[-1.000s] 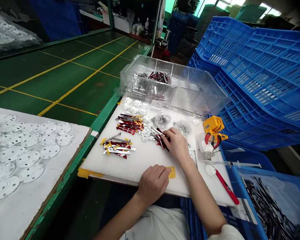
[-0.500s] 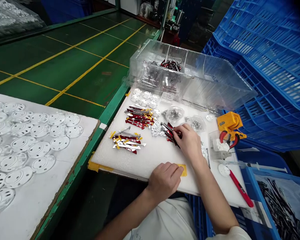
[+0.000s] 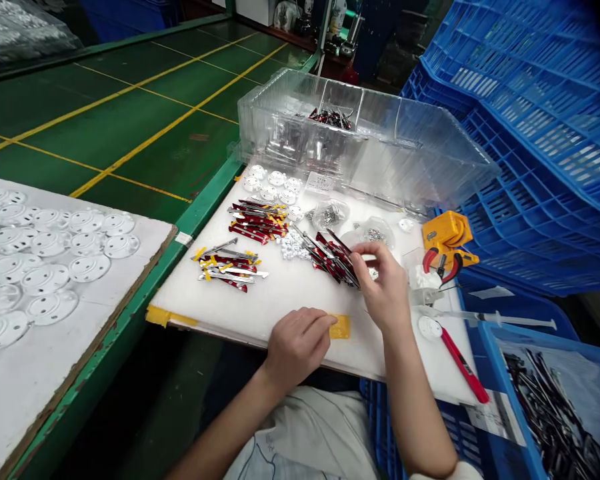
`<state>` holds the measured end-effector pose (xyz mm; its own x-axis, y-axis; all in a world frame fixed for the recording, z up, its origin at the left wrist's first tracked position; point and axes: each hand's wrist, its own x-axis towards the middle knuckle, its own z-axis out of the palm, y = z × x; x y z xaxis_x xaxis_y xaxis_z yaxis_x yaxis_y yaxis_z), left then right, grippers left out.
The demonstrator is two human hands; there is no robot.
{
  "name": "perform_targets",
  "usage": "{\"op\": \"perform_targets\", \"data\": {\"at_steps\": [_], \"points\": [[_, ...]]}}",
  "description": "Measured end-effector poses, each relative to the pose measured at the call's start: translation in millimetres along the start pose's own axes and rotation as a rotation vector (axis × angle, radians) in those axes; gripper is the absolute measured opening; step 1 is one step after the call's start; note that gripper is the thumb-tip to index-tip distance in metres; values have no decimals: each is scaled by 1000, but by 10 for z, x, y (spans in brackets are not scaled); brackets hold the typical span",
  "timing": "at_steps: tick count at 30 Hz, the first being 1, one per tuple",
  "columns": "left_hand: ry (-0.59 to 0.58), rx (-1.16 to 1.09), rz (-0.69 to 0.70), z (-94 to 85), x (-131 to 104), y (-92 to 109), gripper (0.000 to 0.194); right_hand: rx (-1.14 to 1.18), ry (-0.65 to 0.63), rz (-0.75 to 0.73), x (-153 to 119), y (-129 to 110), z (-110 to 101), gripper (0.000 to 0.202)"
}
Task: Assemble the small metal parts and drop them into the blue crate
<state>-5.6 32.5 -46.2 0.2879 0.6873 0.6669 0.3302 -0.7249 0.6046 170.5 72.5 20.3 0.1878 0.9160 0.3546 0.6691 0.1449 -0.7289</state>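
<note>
My right hand (image 3: 384, 287) is at the right end of a loose pile of narrow red and dark metal strips (image 3: 330, 259). Its thumb and index finger pinch together at the end of one strip, which still lies against the pile. My left hand (image 3: 297, 343) rests at the board's front edge with its fingers curled, beside a piece of yellow tape (image 3: 340, 327). Whatever its fingertips may hold is hidden. Two more groups of strips with yellow tape bits, an upper bundle (image 3: 259, 220) and a lower bundle (image 3: 230, 267), lie to the left.
Small white parts (image 3: 293, 243) and bags of screws (image 3: 330, 215) lie behind the pile. Right are a tape dispenser (image 3: 447, 230), pliers (image 3: 443, 267), a syringe (image 3: 505, 319) and a red-handled tool (image 3: 464, 365). A clear divided bin (image 3: 420, 160) stands behind; white discs (image 3: 90, 268) cover the left board.
My right hand has turned and opened up from over the strips to their right end, so more of the pile shows. The view has shifted slightly; my left hand stays curled by the tape.
</note>
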Motion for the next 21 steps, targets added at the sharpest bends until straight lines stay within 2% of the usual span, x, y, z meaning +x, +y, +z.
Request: {"op": "perform_targets", "data": {"at_steps": [4, 6, 9, 11, 13, 15, 18, 21], "points": [[60, -117, -188, -206, 52, 156, 20, 268, -57, 33, -507, -123, -218, 11], [68, -260, -374, -309, 87, 221, 18, 413, -109, 54, -710, -148, -306, 6], [-37, -513, -658, -391, 157, 278, 22, 503, -197, 73, -868, -132, -390, 7], [-147, -599, -758, -397, 202, 310, 24, 508, -231, 85, -900, -103, -413, 8], [-243, -618, -799, -383, 230, 351, 21, 497, -240, 97, -910, -78, -413, 9], [-279, -582, -791, -364, 237, 402, 17, 514, -217, 114, -918, -62, -396, 11], [-249, -499, -726, -335, 223, 475, 17, 634, -140, 186, -945, -48, -349, 15], [-224, -445, -625, -313, 204, 524, 16, 790, -99, 253, -983, -27, -297, 8]]}}
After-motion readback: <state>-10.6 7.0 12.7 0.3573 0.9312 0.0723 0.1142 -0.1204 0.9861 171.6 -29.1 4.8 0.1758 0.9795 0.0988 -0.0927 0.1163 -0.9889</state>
